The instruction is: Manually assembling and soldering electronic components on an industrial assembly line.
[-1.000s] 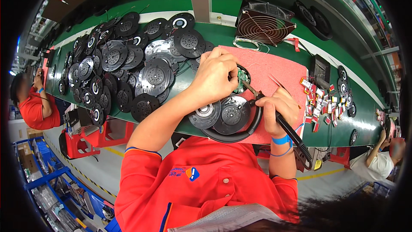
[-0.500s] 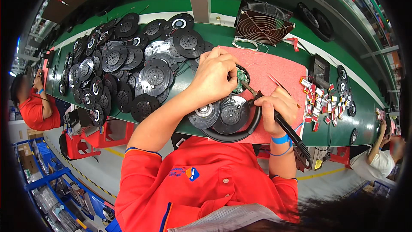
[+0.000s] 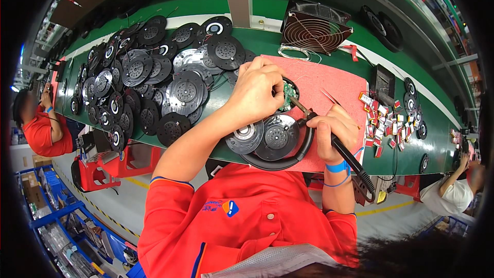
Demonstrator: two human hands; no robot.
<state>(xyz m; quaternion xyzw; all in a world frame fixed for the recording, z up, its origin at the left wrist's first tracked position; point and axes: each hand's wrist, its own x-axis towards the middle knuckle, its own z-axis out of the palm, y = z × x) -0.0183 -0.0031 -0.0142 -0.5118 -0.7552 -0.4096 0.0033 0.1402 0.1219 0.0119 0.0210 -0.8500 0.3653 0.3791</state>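
Note:
My left hand (image 3: 259, 90) is closed in a pinch over a headphone ear cup with a green circuit board (image 3: 289, 94); what its fingertips hold is hidden. In my right hand (image 3: 333, 134) is a soldering iron (image 3: 343, 152), its tip slanting up and left to the board. Tweezers (image 3: 329, 96) show at the far side of that hand; whether it holds them I cannot tell. Below the board lie the black headband (image 3: 288, 163) and two round speaker plates, one dark (image 3: 278, 138) and one silvery (image 3: 245, 138). A pink mat (image 3: 321, 74) lies underneath.
A large heap of black speaker plates (image 3: 185, 91) covers the bench on the left. Several small silver-and-red battery packs (image 3: 391, 123) lie to the right. A fan with a wire guard (image 3: 315, 31) stands at the back, beside coiled solder wire (image 3: 294, 52). Co-workers sit at both sides.
The soldering iron and my right hand have shifted very slightly; the tip stays at the board. My left hand keeps its place.

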